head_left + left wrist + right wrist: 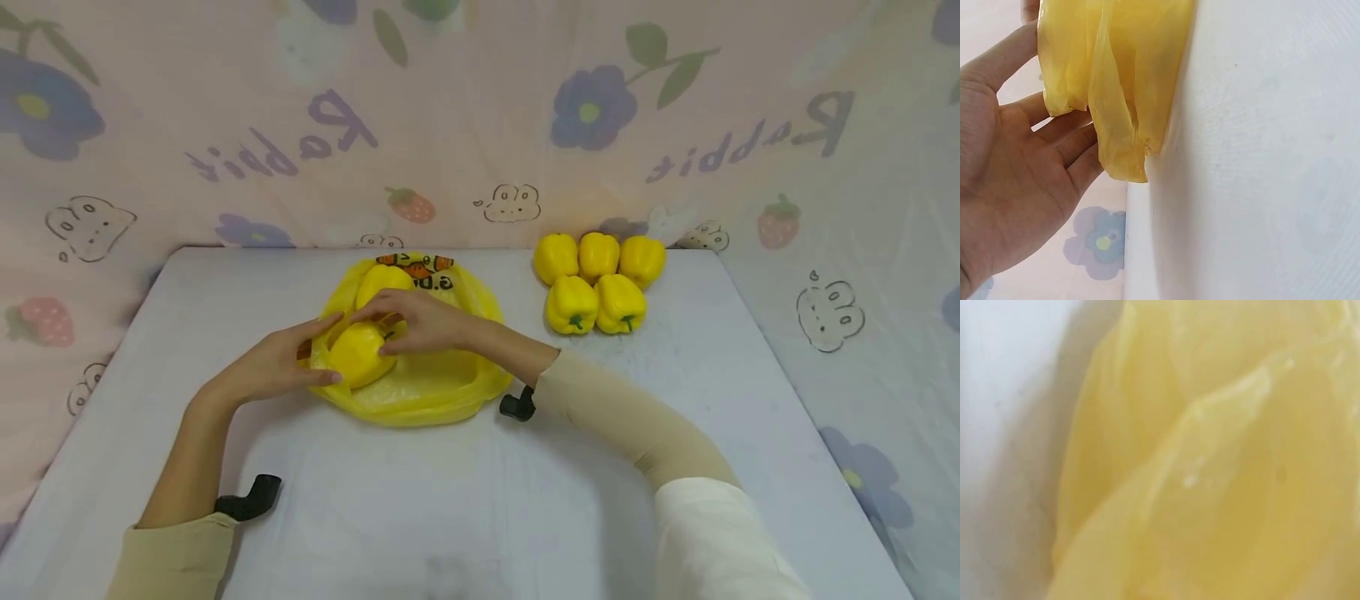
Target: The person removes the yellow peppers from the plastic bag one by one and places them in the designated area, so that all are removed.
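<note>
A yellow plastic bag (427,408) with a cartoon print lies spread with its mouth up; two yellow bell peppers are in its left part. My left hand (273,362) is at the bag's left side, thumb on the near side and fingers on the far side. In the left wrist view, folds of the bag (1119,94) cover the fingertips of the left hand (1022,144). Reaching over the bag, my right hand (420,323) holds the nearer bell pepper (356,357) between thumb and fingers. Behind it sits the other bell pepper (384,282). Only blurred bag film (1210,487) fills the right wrist view.
Several yellow bell peppers stand grouped in two rows at the table's back right, among them a front bell pepper (570,304). The white table (450,508) meets a printed cloth backdrop (465,150) behind. Black wrist mounts (251,498) stick out from both forearms.
</note>
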The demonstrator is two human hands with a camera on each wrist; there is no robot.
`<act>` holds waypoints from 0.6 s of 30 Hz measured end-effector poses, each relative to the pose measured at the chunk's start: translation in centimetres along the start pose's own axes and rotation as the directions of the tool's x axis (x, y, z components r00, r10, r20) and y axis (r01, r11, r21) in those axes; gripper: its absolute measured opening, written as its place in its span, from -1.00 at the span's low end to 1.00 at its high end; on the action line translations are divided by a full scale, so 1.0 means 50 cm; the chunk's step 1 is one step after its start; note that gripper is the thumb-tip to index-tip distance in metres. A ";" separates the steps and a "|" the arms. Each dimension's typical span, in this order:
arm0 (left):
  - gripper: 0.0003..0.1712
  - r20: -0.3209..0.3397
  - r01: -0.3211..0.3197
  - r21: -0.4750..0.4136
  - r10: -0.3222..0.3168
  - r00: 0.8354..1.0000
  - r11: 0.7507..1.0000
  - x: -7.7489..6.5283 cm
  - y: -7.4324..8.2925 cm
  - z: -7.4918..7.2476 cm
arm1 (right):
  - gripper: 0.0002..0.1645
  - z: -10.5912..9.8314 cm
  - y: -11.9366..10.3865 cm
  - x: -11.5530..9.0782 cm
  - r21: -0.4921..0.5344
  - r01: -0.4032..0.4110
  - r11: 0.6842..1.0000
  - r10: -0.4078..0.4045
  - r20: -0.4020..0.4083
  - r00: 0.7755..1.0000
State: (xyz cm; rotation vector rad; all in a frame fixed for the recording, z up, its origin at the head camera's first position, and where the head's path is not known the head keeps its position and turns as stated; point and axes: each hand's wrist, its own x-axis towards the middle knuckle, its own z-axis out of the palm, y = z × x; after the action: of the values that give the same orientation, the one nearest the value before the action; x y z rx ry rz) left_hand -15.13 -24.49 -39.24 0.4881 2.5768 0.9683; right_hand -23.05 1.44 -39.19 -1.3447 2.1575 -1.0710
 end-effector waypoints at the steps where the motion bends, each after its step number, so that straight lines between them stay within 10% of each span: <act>1: 0.10 -0.001 0.000 0.001 0.000 1.000 1.000 0.001 -0.001 0.000 | -0.35 0.000 0.001 0.001 -0.009 -0.003 1.000 0.003 0.005 1.000; 18: 0.10 0.007 0.005 -0.011 -0.005 1.000 1.000 0.005 -0.008 0.001 | -0.16 0.018 0.020 0.025 -0.129 -0.003 0.992 0.023 0.151 0.988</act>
State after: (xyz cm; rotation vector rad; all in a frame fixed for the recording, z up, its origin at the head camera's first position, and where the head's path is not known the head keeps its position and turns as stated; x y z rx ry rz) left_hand -15.39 -24.66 -39.58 0.4810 2.5642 0.9765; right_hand -23.62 0.21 -40.45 -1.4174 2.1497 -0.8084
